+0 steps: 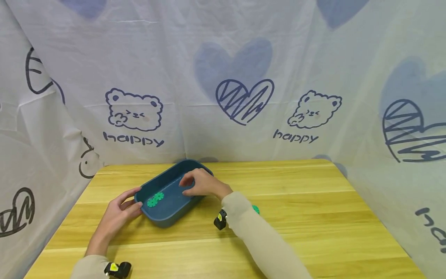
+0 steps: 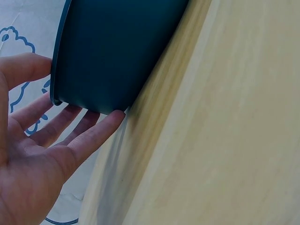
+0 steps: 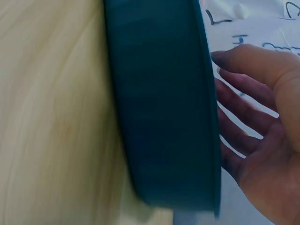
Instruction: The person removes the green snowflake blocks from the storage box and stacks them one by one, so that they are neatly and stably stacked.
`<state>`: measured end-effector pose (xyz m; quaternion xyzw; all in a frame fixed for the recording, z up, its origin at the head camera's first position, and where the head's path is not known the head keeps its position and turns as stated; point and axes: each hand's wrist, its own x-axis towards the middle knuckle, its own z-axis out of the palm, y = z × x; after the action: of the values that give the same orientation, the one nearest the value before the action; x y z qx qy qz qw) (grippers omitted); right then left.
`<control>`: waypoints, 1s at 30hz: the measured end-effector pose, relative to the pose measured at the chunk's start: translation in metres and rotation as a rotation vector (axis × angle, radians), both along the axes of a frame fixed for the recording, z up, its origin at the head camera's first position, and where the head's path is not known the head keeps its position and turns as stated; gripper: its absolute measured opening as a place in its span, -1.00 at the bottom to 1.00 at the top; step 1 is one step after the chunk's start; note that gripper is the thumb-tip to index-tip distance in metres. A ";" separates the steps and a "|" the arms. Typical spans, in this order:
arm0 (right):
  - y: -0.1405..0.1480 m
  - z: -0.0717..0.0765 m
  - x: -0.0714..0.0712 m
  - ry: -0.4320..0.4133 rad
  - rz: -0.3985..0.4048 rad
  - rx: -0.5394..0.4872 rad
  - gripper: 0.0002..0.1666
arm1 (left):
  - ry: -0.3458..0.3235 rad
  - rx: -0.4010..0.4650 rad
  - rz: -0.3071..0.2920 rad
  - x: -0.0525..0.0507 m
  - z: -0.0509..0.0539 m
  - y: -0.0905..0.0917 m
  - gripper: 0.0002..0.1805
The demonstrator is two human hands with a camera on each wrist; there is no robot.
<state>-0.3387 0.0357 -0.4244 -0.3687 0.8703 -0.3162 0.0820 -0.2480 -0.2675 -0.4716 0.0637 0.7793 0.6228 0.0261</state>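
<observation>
A dark blue plastic bin (image 1: pixel 167 221) stands slantwise on the table, its far end toward the curtain. Two green notched plastic discs (image 1: pixel 155 199) lie on its floor near the left end. My left hand (image 1: pixel 120 212) grips that left end, thumb at the rim and fingers against the outer wall, as the left wrist view shows too. Over the bin's right part hovers my right hand (image 1: pixel 202 183), fingers loosely bent and apart, with nothing visible between them. In the right wrist view the bin's outer wall (image 3: pixel 164 108) hides its inside.
Another green disc (image 1: pixel 256 209) lies on the wooden table (image 1: pixel 313 217), partly hidden behind the right sleeve. A printed white curtain (image 1: pixel 181 77) hangs along the table's back and sides. Both wrists carry small black cameras.
</observation>
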 end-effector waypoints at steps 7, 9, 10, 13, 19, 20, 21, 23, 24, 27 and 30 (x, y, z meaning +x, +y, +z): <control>-0.033 -0.011 -0.006 -0.003 0.008 0.024 -0.67 | 0.000 0.001 -0.003 -0.001 0.000 0.001 -0.30; -0.041 -0.013 -0.007 -0.006 0.004 0.047 -0.67 | 0.000 0.006 -0.009 -0.001 0.000 0.001 -0.30; -0.044 -0.015 -0.008 -0.002 0.002 0.058 -0.67 | -0.001 0.008 -0.011 -0.002 0.000 0.001 -0.30; -0.054 -0.018 -0.010 -0.008 -0.002 0.068 -0.67 | -0.004 0.012 -0.015 -0.002 -0.001 0.001 -0.29; -0.073 -0.023 -0.013 -0.004 -0.014 0.096 -0.66 | -0.011 0.006 -0.010 -0.002 0.000 0.000 -0.29; -0.076 -0.023 -0.013 0.005 -0.015 0.107 -0.66 | -0.010 0.006 -0.011 -0.002 0.000 0.000 -0.29; -0.079 -0.023 -0.012 0.011 -0.015 0.119 -0.66 | -0.010 0.008 -0.012 -0.002 0.000 0.000 -0.29; -0.084 -0.023 -0.012 0.030 -0.012 0.151 -0.65 | -0.010 0.011 -0.012 -0.002 0.000 0.000 -0.29; -0.087 -0.024 -0.011 0.039 -0.011 0.169 -0.64 | -0.008 0.010 -0.015 -0.002 0.000 0.000 -0.28; -0.093 -0.026 -0.010 0.070 -0.008 0.230 -0.62 | -0.007 0.012 -0.016 -0.002 -0.001 -0.001 -0.28; -0.098 -0.030 -0.008 0.097 0.000 0.289 -0.58 | -0.005 0.009 -0.015 -0.001 -0.002 -0.002 -0.28</control>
<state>-0.3467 -0.0621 -0.4549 -0.3678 0.9097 -0.1695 0.0920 -0.2486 -0.2694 -0.4731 0.0681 0.7760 0.6262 0.0325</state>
